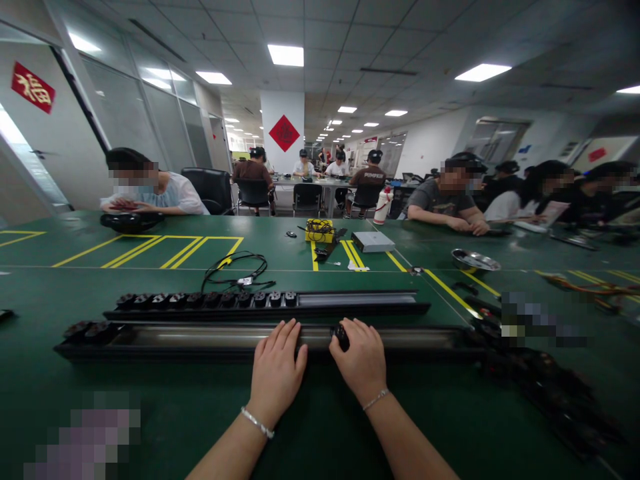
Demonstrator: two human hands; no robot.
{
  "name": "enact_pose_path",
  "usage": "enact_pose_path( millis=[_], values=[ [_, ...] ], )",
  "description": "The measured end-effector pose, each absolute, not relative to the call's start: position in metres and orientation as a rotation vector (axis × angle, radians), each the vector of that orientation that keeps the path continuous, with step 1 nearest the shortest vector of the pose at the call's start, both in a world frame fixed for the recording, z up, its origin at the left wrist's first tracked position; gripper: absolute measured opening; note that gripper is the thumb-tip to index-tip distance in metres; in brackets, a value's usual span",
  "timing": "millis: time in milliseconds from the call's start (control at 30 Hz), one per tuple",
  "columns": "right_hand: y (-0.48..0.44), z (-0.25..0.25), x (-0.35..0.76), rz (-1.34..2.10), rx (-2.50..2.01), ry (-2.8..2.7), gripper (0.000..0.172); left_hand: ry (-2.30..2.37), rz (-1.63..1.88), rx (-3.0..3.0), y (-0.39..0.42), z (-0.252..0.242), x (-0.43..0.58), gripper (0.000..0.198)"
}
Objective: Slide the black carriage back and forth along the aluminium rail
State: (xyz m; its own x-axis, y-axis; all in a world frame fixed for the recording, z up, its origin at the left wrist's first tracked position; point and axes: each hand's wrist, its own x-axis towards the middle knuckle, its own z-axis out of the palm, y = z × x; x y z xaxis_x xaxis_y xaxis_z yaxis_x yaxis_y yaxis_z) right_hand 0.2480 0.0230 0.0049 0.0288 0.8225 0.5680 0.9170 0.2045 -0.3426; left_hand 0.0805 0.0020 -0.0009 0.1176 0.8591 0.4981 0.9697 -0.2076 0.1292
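Two long black rails lie across the green table in front of me. The near rail (200,337) has a few black socket modules at its left end. The far rail (350,303) carries a row of several socket modules on its left half. My left hand (277,370) rests flat on the near rail, fingers stretched out. My right hand (361,360) is curled round a small black socket module (341,335) at the rail's channel.
A black cable (235,270) lies behind the rails. Further back sit a yellow box (320,230), a white box (373,241) and a metal dish (475,260). A pile of black parts (545,387) lies at the right. Other people sit around this table and more distant tables.
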Motion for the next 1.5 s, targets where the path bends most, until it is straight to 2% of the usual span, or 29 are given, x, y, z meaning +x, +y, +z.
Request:
enact_pose_path(
  millis=[700,1500],
  values=[
    [0.026,0.001,0.252,-0.228,-1.631,-1.784,0.029,-1.804,-0.723,-2.157,0.004,-0.004,0.08,0.04],
    [0.028,0.018,0.272,0.012,-1.627,-1.942,0.027,-1.793,-0.745,-2.16,0.003,-0.001,0.08,0.039]
  ],
)
